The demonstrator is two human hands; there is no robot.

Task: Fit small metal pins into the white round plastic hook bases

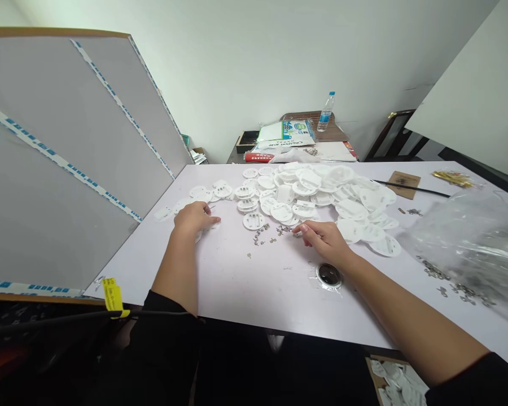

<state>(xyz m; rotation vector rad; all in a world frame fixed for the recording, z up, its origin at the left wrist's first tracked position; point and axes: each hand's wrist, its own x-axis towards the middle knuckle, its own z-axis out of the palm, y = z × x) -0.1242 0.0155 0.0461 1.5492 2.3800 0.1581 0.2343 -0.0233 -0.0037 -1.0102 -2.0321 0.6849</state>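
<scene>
Bent over a white disc (215,226) left of centre, the left hand (197,217) has thumb and finger close together; whether they grasp anything, I cannot tell. The right hand (324,239), right of centre, has its fingertips at small metal pieces (273,240); any pinch is unclear. More white discs (281,212) heap across the middle of the pale table (245,287). A grey partition (46,146) fills the left, a pale wall (245,62) the top. Upper centre, packaging (296,132) bears lettering resembling "C'estbon"; the yellow tag (113,296), lower left, is unreadable. A capped bottle (325,115) stands behind. At right lies a clear bag (469,237), contents blurred; bottom right, a cardboard box (371,375) holds white pieces (395,378).
</scene>
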